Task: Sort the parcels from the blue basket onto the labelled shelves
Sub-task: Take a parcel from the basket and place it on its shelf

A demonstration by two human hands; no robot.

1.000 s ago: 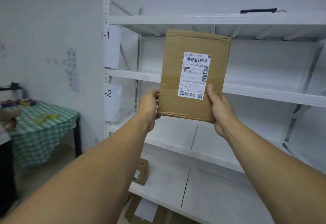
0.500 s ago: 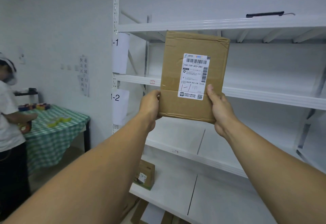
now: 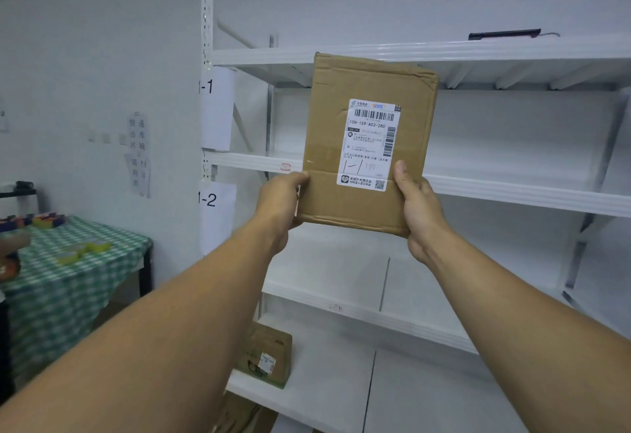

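A flat brown cardboard parcel [image 3: 327,132] with a white shipping label [image 3: 370,144] is held upright in front of the white shelving [image 3: 512,190]. The label has "1-1" handwritten on it. My left hand [image 3: 278,204] grips the parcel's lower left edge. My right hand [image 3: 418,214] grips its lower right edge, thumb on the front. Paper tags on the shelf post read "1-1" [image 3: 216,108] and "1-2" [image 3: 216,214]. The blue basket is out of view.
A small cardboard box [image 3: 269,357] sits on a lower shelf at its left end, with more cardboard below it. A table with a green checked cloth [image 3: 68,279] stands at the left. A dark flat object [image 3: 503,34] lies on the top shelf.
The view has drifted slightly left and down; the parcel stays held up in both hands. The person at the left table has mostly left the frame.
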